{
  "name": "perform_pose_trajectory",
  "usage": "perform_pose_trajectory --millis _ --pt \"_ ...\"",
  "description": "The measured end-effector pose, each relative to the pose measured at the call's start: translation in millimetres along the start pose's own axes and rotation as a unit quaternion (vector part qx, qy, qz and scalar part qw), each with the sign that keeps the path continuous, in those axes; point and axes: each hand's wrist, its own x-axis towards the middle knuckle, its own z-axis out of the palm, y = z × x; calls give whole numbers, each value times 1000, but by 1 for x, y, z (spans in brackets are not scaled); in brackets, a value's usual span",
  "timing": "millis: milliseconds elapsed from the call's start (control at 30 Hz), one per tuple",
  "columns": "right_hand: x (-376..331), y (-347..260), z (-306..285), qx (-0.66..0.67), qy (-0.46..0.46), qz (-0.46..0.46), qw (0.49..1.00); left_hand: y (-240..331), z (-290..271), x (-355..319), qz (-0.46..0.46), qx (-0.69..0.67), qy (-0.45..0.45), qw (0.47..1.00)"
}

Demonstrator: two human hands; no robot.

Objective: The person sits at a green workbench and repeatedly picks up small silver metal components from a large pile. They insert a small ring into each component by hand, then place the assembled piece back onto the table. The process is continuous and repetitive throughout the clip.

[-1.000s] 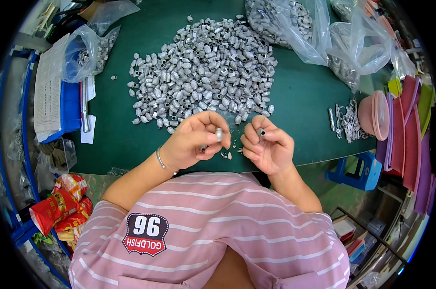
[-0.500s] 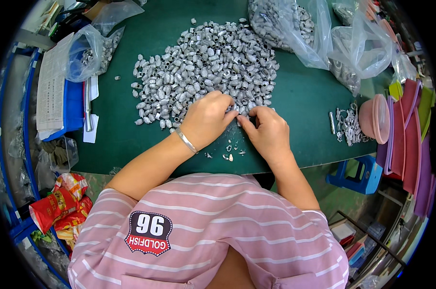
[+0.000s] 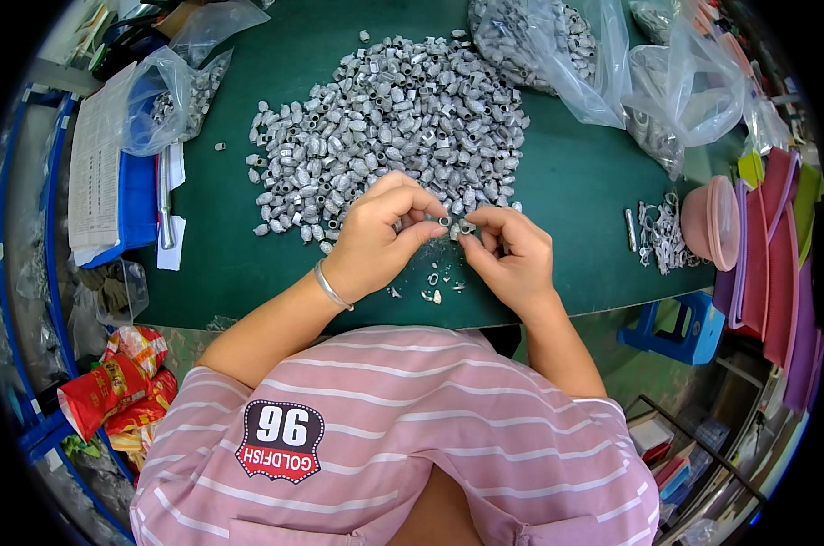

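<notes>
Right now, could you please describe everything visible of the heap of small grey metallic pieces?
The heap of small grey metallic-looking barrel-shaped pieces lies on the green tabletop. Many show patterned sides, some open, hollow ends, pointing every way; a few lie apart. The left hand hides part of its near edge.

Left grip (image 3: 382, 232), a bare hand: thumb and index finger in a pinch, remaining fingers curled. Right grip (image 3: 516, 255), a bare hand: same pinch, facing the left. Left bare forearm (image 3: 271, 320) and right bare forearm (image 3: 562, 344) converge forward.
</notes>
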Motion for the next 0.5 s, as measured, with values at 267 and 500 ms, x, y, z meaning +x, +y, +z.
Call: perform_pose_trajectory --millis 267,500 --pt "-5 -2 -3 485 -63 160 857 11 -3 -10 -250 -410 -29 876" --pt "-5 -1 0 687 -115 289 656 0 -5 -16 -392 -604 -74 690"
